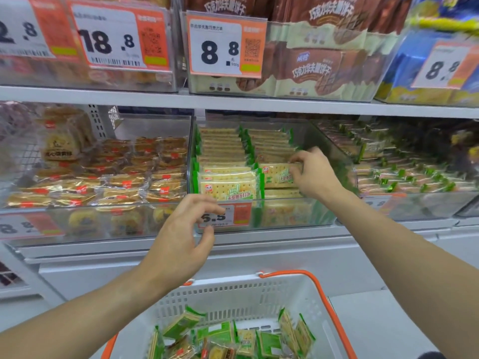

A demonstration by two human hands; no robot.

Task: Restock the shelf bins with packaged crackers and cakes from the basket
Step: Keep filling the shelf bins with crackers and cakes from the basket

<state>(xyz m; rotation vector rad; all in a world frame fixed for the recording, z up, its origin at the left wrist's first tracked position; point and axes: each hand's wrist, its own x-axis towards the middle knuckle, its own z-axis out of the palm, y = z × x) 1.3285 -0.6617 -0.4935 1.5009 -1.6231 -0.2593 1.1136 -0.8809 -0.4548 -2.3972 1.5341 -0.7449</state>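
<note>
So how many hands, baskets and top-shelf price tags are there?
Hands: 2, the left hand and the right hand, which pinches a cracker pack
Basket: 1
Top-shelf price tags: 4, reading 2.8, 18.8, 8.8 and 8.8
Total: 7

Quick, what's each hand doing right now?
Left hand: open, fingers loosely curled, holding nothing, in front of the clear plastic bin.
Right hand: pinching a green-edged cracker packet in the bin.
</note>
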